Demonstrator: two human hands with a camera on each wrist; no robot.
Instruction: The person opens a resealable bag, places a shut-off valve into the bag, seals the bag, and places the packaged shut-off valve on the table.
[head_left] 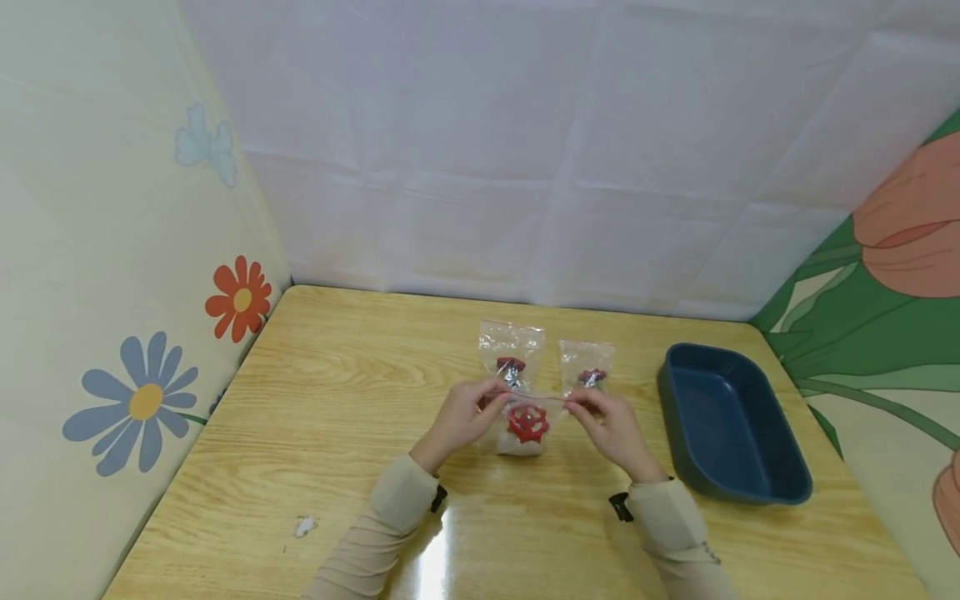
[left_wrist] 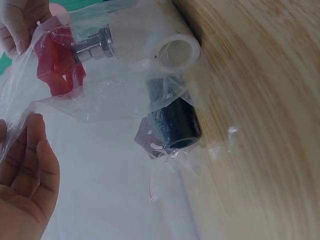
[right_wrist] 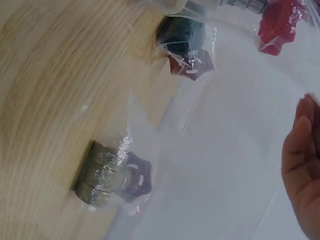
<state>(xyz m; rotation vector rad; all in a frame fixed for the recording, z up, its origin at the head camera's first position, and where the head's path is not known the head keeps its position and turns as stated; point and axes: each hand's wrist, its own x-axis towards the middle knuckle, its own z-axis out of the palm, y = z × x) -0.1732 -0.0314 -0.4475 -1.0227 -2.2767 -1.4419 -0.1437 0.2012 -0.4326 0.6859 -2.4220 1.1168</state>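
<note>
A valve with a red handwheel (head_left: 528, 423) and a white body (left_wrist: 142, 35) stands inside a clear plastic bag (left_wrist: 117, 102). My left hand (head_left: 462, 419) pinches the bag's top edge at the left corner. Opposite it, my right hand (head_left: 615, 432) pinches the right corner, so the edge stretches in a line between the hands. A chrome stem (left_wrist: 95, 44) joins the wheel to the body. Just behind stands a second clear bag (head_left: 512, 337) holding a dark valve (left_wrist: 180, 122) with a red wheel. To its right, a third bag (head_left: 585, 354) contains a brass-coloured valve (right_wrist: 99, 175).
A deep blue plastic bin (head_left: 738, 429) stands on the right of the wooden table (head_left: 360, 358). White cloth (head_left: 465, 167) hangs behind the table, with flower-printed panels at both sides. A pale worn spot (head_left: 305, 526) marks the tabletop at front left.
</note>
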